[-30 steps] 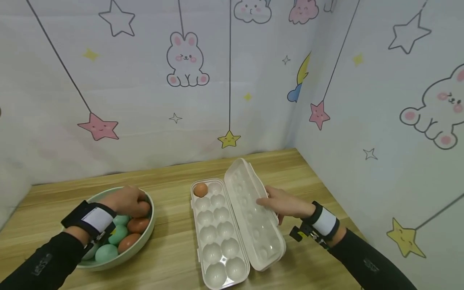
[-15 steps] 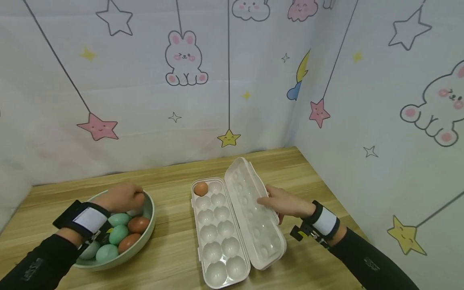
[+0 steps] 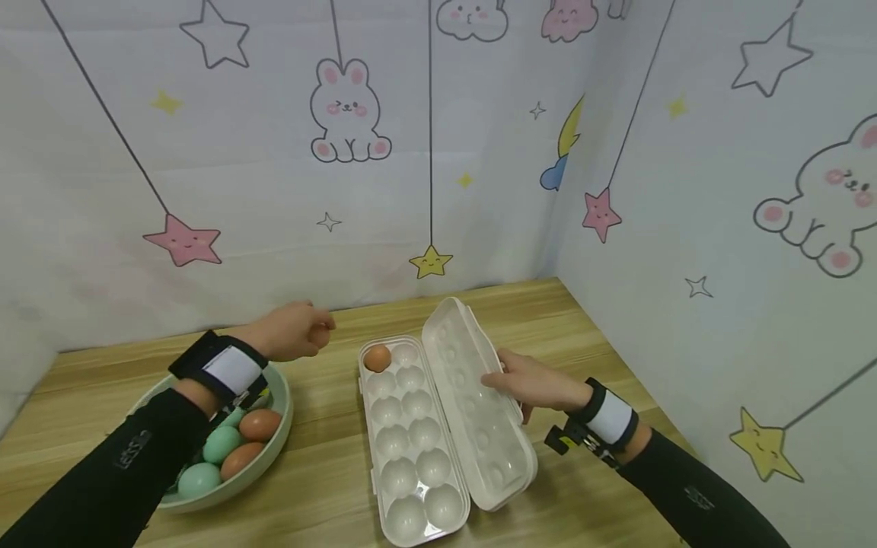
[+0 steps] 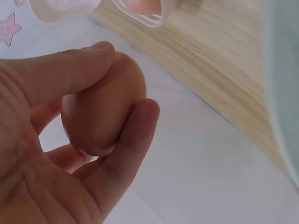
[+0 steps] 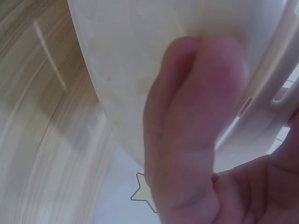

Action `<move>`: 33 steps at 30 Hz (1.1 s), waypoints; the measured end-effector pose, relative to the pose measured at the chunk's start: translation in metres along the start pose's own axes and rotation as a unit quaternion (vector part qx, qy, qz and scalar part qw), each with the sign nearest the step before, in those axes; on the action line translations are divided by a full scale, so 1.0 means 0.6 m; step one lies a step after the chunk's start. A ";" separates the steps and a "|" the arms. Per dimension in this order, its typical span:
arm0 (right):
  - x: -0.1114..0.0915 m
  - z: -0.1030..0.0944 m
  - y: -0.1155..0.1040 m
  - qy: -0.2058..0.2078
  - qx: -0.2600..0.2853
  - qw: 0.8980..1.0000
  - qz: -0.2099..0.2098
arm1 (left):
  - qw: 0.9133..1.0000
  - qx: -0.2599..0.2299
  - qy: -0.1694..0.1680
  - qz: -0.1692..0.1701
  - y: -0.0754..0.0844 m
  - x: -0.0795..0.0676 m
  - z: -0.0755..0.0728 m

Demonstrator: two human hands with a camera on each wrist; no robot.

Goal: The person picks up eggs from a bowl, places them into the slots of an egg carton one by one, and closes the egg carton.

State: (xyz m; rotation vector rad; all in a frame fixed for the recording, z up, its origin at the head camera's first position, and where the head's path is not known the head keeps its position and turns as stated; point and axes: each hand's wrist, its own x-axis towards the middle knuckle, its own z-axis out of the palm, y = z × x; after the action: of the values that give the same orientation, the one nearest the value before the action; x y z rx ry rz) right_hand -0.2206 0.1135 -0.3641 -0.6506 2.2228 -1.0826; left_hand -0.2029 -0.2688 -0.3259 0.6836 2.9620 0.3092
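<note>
My left hand [image 3: 291, 332] is raised beyond the bowl's far right rim. In the left wrist view its thumb and fingers pinch a brown egg [image 4: 105, 105]; the head view hides that egg behind the hand. My right hand [image 3: 537, 380] grips the edge of the raised lid [image 3: 473, 403] of a white egg carton, thumb inside and fingers behind, as the right wrist view shows. The carton's base [image 3: 399, 411] lies flat, and one brown egg [image 3: 377, 358] sits in its far left cup. The other cups hold nothing.
A pale green bowl [image 3: 279, 438] at the left holds green eggs [image 3: 222, 444] and brown eggs [image 3: 260, 425], partly hidden by the left forearm. The wooden table [image 3: 329, 457] meets patterned wall sheets [image 3: 274, 190] at the back and right.
My left hand has risen out of the bowl and moved right and away, past the rim, with a brown egg. The right hand and the lid have stayed in place.
</note>
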 end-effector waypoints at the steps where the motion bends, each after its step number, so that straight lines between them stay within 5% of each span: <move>1: 0.000 0.000 0.000 0.000 0.000 1.000 0.000 | 1.000 0.002 -0.004 0.001 0.008 0.013 0.001; 9: 0.002 -0.002 0.003 0.004 -0.001 1.000 0.009 | 0.998 -0.022 -0.051 -0.022 0.055 0.105 0.032; 16: 0.005 -0.002 0.005 0.005 -0.003 1.000 0.011 | 0.998 -0.030 -0.055 -0.030 0.077 0.155 0.074; 25: 0.006 -0.004 0.011 0.004 0.000 1.000 0.007 | 0.999 -0.012 -0.012 -0.049 0.089 0.179 0.134; 33: 0.003 0.003 0.005 -0.009 0.005 1.000 -0.014 | 0.999 0.005 0.023 -0.033 0.078 0.188 0.173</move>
State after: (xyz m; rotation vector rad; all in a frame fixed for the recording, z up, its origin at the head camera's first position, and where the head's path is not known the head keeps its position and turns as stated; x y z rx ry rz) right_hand -0.2213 0.1131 -0.3676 -0.6863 2.1981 -1.0970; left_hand -0.2708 -0.1596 -0.4213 0.5868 3.0235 0.3105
